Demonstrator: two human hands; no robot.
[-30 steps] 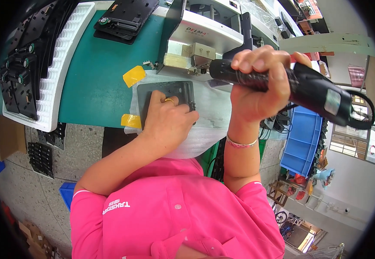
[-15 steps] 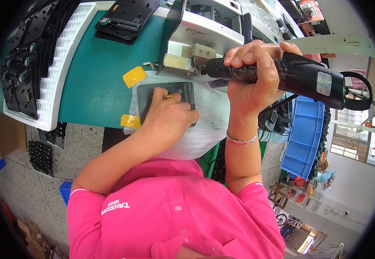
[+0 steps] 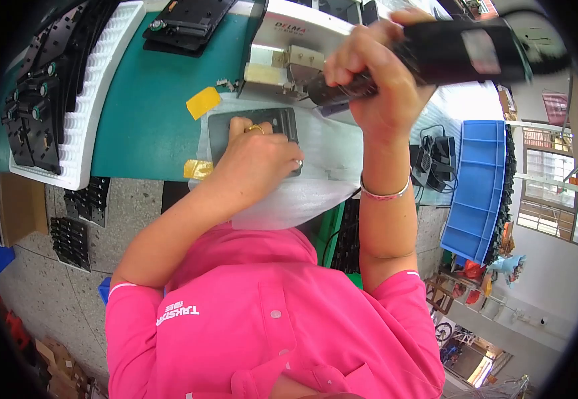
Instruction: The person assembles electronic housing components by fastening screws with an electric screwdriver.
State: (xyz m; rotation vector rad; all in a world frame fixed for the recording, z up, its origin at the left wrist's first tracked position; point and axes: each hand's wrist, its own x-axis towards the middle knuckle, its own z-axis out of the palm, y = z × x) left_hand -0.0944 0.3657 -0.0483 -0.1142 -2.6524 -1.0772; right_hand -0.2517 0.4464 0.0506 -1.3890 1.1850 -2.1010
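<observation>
A flat black panel [image 3: 219, 136] lies on a white foam sheet [image 3: 329, 149] over the green table. My left hand [image 3: 255, 156] rests on it with curled fingers, a ring on one, holding it in place. Something small and shiny shows by that hand's thumb, too small to name. My right hand [image 3: 382, 73] is wrapped round a black electric screwdriver [image 3: 435, 53], held nearly level and smeared by motion. Its tip end points left, close to the front of a pale box-shaped screw feeder [image 3: 279, 50]. What the tip carries, if anything, I cannot make out.
Yellow tape pieces [image 3: 203, 103] mark the sheet's left side. A white foam tray [image 3: 99, 110] with several black panels stands at the left. More black panels [image 3: 186, 30] lie at the back. Black cables [image 3: 435, 159] and a blue bin [image 3: 475, 189] are at the right.
My right hand and the screwdriver have moved up and tilted, with the tip end shifting slightly left. The left hand stays on the panel. The whole view has shifted a little.
</observation>
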